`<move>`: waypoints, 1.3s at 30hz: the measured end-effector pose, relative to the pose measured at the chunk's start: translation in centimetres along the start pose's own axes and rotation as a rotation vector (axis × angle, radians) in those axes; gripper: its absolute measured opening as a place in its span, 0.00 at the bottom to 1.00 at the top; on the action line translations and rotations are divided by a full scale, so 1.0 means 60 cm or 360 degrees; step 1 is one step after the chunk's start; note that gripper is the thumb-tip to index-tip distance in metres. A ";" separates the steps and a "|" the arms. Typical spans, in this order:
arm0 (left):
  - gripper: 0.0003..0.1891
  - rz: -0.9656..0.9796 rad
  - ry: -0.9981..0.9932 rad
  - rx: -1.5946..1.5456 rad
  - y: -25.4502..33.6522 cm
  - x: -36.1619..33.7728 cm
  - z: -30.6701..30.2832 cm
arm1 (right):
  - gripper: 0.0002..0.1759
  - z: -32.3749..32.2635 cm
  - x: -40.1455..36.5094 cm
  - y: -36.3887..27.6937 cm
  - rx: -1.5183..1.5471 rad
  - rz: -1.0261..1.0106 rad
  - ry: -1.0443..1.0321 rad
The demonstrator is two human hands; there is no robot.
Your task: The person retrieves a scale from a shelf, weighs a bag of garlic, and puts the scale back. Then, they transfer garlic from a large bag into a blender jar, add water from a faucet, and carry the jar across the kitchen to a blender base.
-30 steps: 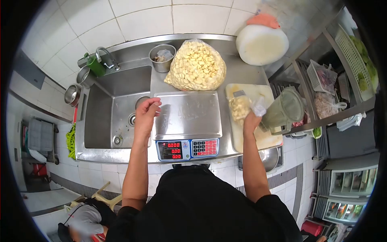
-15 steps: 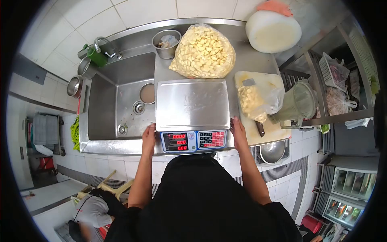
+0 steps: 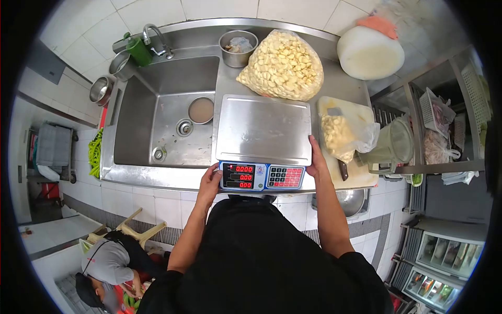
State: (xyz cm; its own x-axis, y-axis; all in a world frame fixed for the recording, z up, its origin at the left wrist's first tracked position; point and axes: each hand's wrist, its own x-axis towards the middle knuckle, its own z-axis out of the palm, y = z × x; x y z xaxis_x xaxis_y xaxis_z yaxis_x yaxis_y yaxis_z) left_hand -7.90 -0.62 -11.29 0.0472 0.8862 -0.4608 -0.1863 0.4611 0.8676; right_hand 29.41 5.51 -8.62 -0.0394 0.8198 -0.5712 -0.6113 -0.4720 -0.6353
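A digital weighing scale (image 3: 264, 131) with a bare steel platform sits on the steel counter. Its red display (image 3: 238, 176) reads zeros. My left hand (image 3: 210, 181) grips the scale's front left corner, fingers bent against the casing. On the opposite side, my right hand (image 3: 318, 161) holds the right edge, its fingers pointing up along it. Right behind the scale stands a large clear bag of peeled garlic cloves (image 3: 285, 65). A smaller bag of cloves (image 3: 336, 135) lies on the cutting board (image 3: 361, 179) to the right, beside a dark-handled knife (image 3: 343, 170).
Left of the scale is a sink (image 3: 172, 125) containing a round bowl of cloudy liquid (image 3: 201, 110). A steel pot (image 3: 236, 56) stands behind. A blender jug (image 3: 392, 142) and metal shelving (image 3: 444, 166) are at right. Another person (image 3: 112, 261) sits low at left.
My left hand has shifted from the scale's left side to its front corner. The scale sits slightly turned, its front closer to me. The view has moved, showing more of the seated person.
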 end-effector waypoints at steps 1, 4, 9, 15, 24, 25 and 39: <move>0.20 -0.0011 -0.0021 -0.0006 0.000 -0.001 -0.002 | 0.38 0.002 -0.004 -0.001 -0.0023 -0.0015 0.0026; 0.20 -0.0135 -0.0038 -0.0043 0.010 -0.001 -0.002 | 0.38 -0.007 0.007 0.005 -0.0018 0.0012 0.0131; 0.21 -0.0126 -0.0101 -0.0161 -0.004 0.006 -0.011 | 0.38 -0.016 0.021 0.014 0.0005 -0.0040 0.0139; 0.21 -0.0151 -0.0066 -0.0141 -0.002 0.000 -0.008 | 0.41 -0.018 0.026 0.015 -0.0006 -0.0030 0.0167; 0.35 0.0127 -0.0378 0.0037 0.049 0.050 0.000 | 0.36 -0.059 -0.031 0.103 0.0086 -0.0303 -0.0023; 0.38 0.0079 -0.0360 -0.0042 0.063 0.037 0.006 | 0.33 -0.061 -0.047 0.107 0.0021 -0.0397 -0.0073; 0.47 0.0872 -0.0229 -0.0644 0.189 -0.257 0.046 | 0.46 0.106 -0.290 -0.025 -0.0206 -0.0670 -0.0521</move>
State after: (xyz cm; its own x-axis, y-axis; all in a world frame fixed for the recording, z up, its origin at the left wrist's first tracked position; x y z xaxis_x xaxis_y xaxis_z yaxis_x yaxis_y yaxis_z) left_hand -8.03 -8.91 6.14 -0.0336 0.9964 0.0773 -0.5702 -0.0826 0.8173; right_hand 25.96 -5.99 5.56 -0.0690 0.9947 -0.0757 -0.5257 -0.1008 -0.8447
